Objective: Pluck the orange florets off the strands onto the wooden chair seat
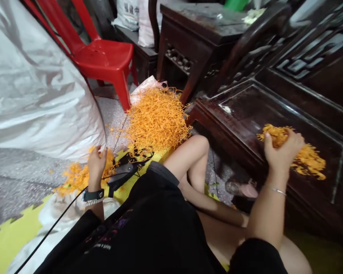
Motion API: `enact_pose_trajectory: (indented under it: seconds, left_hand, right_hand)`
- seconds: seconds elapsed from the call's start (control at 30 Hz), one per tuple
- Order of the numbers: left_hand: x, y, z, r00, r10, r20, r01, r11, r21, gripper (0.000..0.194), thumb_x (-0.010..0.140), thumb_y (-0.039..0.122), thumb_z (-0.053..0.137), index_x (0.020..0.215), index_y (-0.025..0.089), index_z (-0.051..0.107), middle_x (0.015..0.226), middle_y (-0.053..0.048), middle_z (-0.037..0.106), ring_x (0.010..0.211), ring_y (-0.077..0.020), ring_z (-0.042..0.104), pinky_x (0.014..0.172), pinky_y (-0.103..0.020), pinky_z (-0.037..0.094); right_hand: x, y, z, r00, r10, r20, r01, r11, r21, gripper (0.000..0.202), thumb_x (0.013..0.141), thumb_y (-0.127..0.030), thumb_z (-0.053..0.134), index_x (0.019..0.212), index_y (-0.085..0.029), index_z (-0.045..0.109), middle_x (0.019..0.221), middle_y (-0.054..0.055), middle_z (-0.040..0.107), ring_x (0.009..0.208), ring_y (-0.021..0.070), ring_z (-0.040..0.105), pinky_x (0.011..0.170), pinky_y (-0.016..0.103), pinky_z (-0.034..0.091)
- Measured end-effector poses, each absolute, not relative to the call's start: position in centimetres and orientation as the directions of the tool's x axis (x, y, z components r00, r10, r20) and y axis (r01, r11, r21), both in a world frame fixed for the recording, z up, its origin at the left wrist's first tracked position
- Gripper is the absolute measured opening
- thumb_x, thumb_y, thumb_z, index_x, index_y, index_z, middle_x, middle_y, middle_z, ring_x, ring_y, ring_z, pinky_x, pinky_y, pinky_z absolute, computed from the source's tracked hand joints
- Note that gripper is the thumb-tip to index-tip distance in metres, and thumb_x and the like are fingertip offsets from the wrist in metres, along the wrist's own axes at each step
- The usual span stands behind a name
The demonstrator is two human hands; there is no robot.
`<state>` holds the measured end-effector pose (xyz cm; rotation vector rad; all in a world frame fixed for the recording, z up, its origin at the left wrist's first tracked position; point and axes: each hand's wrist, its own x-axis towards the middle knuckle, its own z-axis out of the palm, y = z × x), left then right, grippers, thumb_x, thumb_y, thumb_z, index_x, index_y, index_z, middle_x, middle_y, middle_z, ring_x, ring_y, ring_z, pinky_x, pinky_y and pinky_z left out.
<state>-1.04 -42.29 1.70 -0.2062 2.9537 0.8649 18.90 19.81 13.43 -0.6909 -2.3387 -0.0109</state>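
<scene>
At the left, my left hand (96,163) has its fingers curled at a loose spread of orange strands (74,175); some orange shows at the fingertips. On the dark wooden bench at the right, my right hand (284,148) is closed around a clump of thin, curly orange strands (276,133). More of these strands (310,161) lie on the bench just beside that hand. A big tangled heap of the same orange strands (157,120) sits in front of my legs, partly over a pale pink-white bag (145,87). What the strands are exactly, I cannot tell.
A large white sack (45,87) stands at the left, with a red plastic chair (105,55) behind it. The wooden bench (240,102) and a dark table (194,23) line the right and back. A yellow foam mat (20,232), black cable (54,224) and pink-capped bottle (242,188) lie low.
</scene>
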Motion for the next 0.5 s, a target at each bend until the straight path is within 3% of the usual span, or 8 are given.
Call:
enact_pose_trajectory:
  seconds: [0.1, 0.23, 0.3, 0.37, 0.43, 0.5]
  left_hand:
    - [0.0, -43.8, 3.2, -0.991, -0.097, -0.095, -0.131, 0.867, 0.481, 0.056, 0.093, 0.050, 0.037, 0.132, 0.013, 0.050, 0.128, -0.016, 0.059, 0.119, -0.0290, 0.054, 0.101, -0.040, 0.041]
    - [0.9, -46.5, 2.9, -0.964, -0.163, -0.209, -0.225, 0.920, 0.321, 0.077, 0.078, 0.056, 0.063, 0.140, 0.014, 0.043, 0.150, -0.022, 0.032, 0.140, -0.0458, 0.017, 0.110, -0.061, 0.018]
    - [1.5, -47.7, 2.1, -0.937, -0.185, -0.296, -0.272, 0.919, 0.285, 0.094, 0.072, 0.056, 0.071, 0.145, 0.011, 0.034, 0.151, -0.027, 0.025, 0.137, -0.0497, 0.024, 0.105, -0.061, 0.027]
    - [2.3, -47.9, 1.3, -0.917, -0.181, -0.356, -0.295, 0.907, 0.299, 0.098, 0.069, 0.052, 0.076, 0.144, 0.007, 0.031, 0.144, -0.030, 0.035, 0.127, -0.0473, 0.042, 0.098, -0.053, 0.041]
    - [3.0, -46.6, 1.2, -0.913, -0.189, -0.363, -0.313, 0.893, 0.323, 0.087, 0.073, 0.044, 0.076, 0.138, 0.003, 0.037, 0.133, -0.029, 0.047, 0.120, -0.0459, 0.051, 0.091, -0.052, 0.047]
    - [3.3, -44.4, 2.0, -0.934, -0.190, -0.304, -0.303, 0.872, 0.384, 0.060, 0.082, 0.037, 0.069, 0.129, 0.005, 0.048, 0.127, -0.023, 0.053, 0.115, -0.0388, 0.056, 0.090, -0.054, 0.048]
  right_hand:
    - [19.0, 19.8, 13.3, -0.647, 0.491, 0.583, 0.474, 0.858, -0.196, 0.085, 0.084, -0.066, 0.048, 0.137, 0.000, 0.039, 0.135, 0.029, 0.043, 0.134, 0.0419, 0.030, 0.111, 0.059, 0.020]
    - [18.8, 18.7, 13.6, -0.665, 0.506, 0.550, 0.448, 0.859, -0.248, 0.078, 0.088, -0.064, 0.041, 0.142, -0.008, 0.037, 0.141, 0.026, 0.041, 0.138, 0.0427, 0.026, 0.111, 0.060, 0.017]
    - [18.5, 18.0, 13.9, -0.647, 0.541, 0.537, 0.457, 0.839, -0.294, 0.081, 0.087, -0.068, 0.038, 0.142, -0.009, 0.037, 0.141, 0.026, 0.041, 0.138, 0.0423, 0.025, 0.112, 0.059, 0.015]
    - [18.2, 17.4, 14.2, -0.610, 0.575, 0.545, 0.484, 0.815, -0.319, 0.090, 0.082, -0.075, 0.036, 0.139, -0.005, 0.040, 0.139, 0.029, 0.041, 0.138, 0.0419, 0.025, 0.113, 0.057, 0.015]
    - [18.2, 16.9, 14.5, -0.561, 0.587, 0.584, 0.504, 0.802, -0.321, 0.092, 0.080, -0.079, 0.034, 0.134, -0.005, 0.044, 0.137, 0.032, 0.043, 0.137, 0.0406, 0.026, 0.113, 0.055, 0.016]
    - [18.3, 16.6, 15.0, -0.521, 0.580, 0.626, 0.510, 0.800, -0.317, 0.084, 0.082, -0.075, 0.033, 0.131, -0.008, 0.046, 0.135, 0.030, 0.045, 0.134, 0.0375, 0.032, 0.112, 0.053, 0.021]
